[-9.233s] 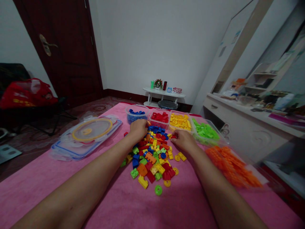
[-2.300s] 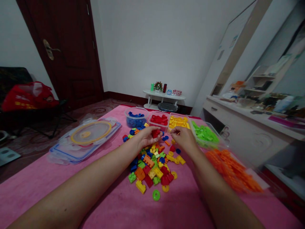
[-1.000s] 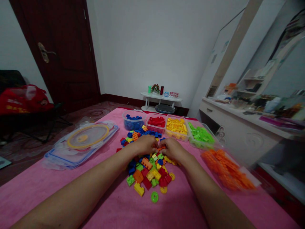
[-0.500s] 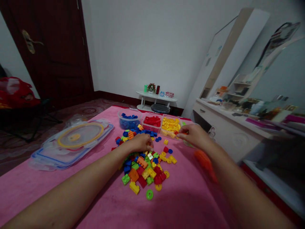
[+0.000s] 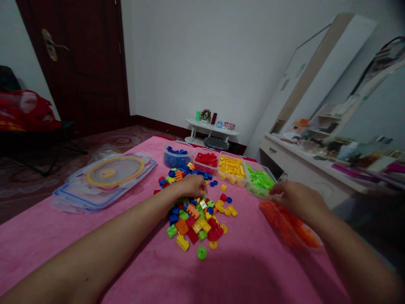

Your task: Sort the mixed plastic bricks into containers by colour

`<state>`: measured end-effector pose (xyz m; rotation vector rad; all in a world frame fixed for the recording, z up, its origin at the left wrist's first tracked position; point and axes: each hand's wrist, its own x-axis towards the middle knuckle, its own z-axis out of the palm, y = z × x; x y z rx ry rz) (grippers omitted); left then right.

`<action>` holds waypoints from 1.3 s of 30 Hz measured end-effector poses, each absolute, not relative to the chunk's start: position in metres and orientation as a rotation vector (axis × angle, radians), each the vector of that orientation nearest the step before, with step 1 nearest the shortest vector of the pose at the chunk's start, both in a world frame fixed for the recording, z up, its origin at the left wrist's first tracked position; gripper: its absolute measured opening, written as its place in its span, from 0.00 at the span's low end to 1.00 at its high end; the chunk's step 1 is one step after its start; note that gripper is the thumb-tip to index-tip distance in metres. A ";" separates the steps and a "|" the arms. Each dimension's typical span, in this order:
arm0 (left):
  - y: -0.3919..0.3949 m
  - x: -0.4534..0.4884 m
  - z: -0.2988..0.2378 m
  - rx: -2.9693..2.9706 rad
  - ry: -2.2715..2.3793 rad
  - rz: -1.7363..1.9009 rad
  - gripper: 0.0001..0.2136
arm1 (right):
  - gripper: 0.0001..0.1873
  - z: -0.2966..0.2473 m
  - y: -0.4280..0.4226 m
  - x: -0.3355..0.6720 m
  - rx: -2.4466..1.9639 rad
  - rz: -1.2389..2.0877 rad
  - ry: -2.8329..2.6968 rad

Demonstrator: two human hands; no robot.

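Far left of the mixed pile of blocks (image 5: 199, 215), a stack of clear lids (image 5: 104, 181) lies on the pink surface (image 5: 237, 270). Just behind the pile stand four clear tubs in a row. The blue tub (image 5: 163, 148), the red tub (image 5: 195, 162), the yellow tub (image 5: 229, 179) and the green tub (image 5: 255, 193) each hold blocks of a single colour.

The left hand (image 5: 191, 185) rests on the pile's far edge, fingers curled down onto the pieces. Whether its grip has closed on a block I cannot tell. To the right of the pile, the right hand (image 5: 291, 198) hangs over the near end of the orange tray (image 5: 268, 213). It is blurred and its fingers are bent, so its grip cannot be read either.

Judging by the filled tubs, much of the sorting by colour is done. A good heap of all five colours is left, with a green ring (image 5: 201, 252) lying loose at its near side.

No writing is legible. The yellow print on the red bag (image 5: 28, 116) far left is too blurred to read.
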<state>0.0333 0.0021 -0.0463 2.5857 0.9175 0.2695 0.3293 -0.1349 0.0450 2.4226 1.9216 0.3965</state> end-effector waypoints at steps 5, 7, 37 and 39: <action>-0.003 0.034 -0.040 2.607 0.945 0.255 0.12 | 0.13 0.037 -0.102 0.235 2.137 0.102 2.201; -0.005 0.034 -0.039 2.612 0.968 0.259 0.11 | 0.15 0.025 -0.088 0.211 2.110 0.031 2.172; 0.018 0.020 -0.043 2.118 0.681 0.438 0.15 | 0.07 -0.048 -0.122 0.128 1.370 0.217 3.277; 0.017 0.020 -0.042 2.118 0.709 0.431 0.15 | 0.08 -0.044 -0.116 0.136 1.497 0.184 3.284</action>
